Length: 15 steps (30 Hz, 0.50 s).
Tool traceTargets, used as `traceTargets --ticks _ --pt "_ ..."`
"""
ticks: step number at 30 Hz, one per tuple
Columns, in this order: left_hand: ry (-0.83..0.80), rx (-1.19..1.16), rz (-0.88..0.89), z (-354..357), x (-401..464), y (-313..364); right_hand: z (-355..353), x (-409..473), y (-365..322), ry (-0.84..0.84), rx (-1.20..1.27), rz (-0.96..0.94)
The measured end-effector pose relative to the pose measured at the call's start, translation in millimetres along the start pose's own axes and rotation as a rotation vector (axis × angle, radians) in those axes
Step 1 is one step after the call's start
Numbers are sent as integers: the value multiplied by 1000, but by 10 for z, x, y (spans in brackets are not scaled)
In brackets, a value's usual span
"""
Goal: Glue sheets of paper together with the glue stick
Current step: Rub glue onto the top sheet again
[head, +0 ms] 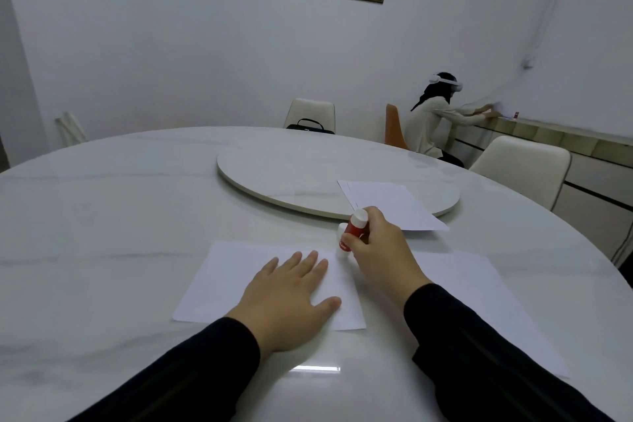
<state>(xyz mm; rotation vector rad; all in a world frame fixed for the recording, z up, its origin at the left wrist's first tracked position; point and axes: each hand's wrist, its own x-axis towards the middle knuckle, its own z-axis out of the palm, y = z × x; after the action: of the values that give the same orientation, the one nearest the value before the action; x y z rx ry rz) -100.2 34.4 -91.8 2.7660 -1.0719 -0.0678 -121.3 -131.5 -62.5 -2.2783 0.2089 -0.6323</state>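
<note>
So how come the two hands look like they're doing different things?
The left hand lies flat with straight fingers, pressing on a sheet of paper; the right hand is curled around the red glue stick. The left hand holds nothing; the right hand holds the stick tilted, its lower end at the paper's far right corner. Both wear dark sleeves.

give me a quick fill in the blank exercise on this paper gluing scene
1. The glue stick is held in the ____ hand.
2. The left hand lies ____ on the near sheet.
3. The glue stick's body is ____ in colour.
4. The far sheets lie partly on the round ____ at the table's middle.

Missing words: right; flat; red; turntable
</note>
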Motion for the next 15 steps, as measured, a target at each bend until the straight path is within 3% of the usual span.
traceTargets --ticks 15 --pt "-41 -24 6 -20 21 -22 -228 -456 -98 -88 -6 -130"
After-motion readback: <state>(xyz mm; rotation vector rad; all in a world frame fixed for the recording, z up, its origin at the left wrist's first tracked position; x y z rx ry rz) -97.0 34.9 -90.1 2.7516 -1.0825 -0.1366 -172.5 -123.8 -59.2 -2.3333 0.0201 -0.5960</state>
